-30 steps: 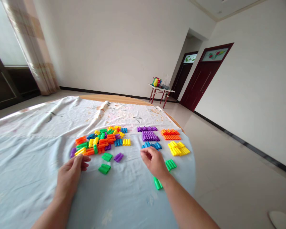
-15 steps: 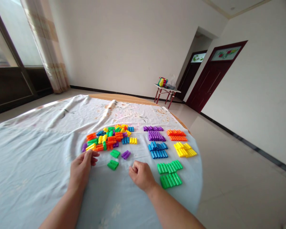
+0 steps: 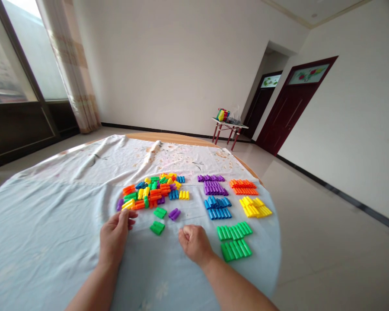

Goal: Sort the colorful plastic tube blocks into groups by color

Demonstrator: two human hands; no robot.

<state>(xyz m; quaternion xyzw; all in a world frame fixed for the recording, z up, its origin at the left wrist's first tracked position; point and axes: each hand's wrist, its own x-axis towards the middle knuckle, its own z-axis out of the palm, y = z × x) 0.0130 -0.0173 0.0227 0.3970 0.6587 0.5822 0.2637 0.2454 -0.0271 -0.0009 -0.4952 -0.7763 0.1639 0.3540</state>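
The right hand (image 3: 192, 242) is seen nearest the camera, curled into a loose fist on the pale cloth (image 3: 45, 242); whether anything is enclosed in it cannot be told. The left hand (image 3: 115, 235) rests slightly further out, fingers narrowed at the near edge of the mixed pile of blocks (image 3: 152, 192), fingertips touching or just beside a yellow block (image 3: 128, 204); a firm grasp is not visible. Between the hands, two loose green blocks (image 3: 157, 220) and a loose purple block (image 3: 174, 214) lie apart from the pile. To the right, sorted groups are laid in rows: green rows (image 3: 234, 240) nearest, then blue rows (image 3: 218, 207) and yellow rows (image 3: 255, 207), with purple rows (image 3: 213, 185) and orange rows (image 3: 243, 186) furthest. Judgement: the step in hand appears to be the picking of single blocks by colour. It would be done best if one block were pinched by its long sides, lifted clear so neighbours are not dragged, and laid parallel and touching the matching row. The loose green blocks, being nearest and unobstructed, could be taken first. The cloth should not be tugged, since wrinkles would disturb the rows on the worktop (image 3: 168, 137).
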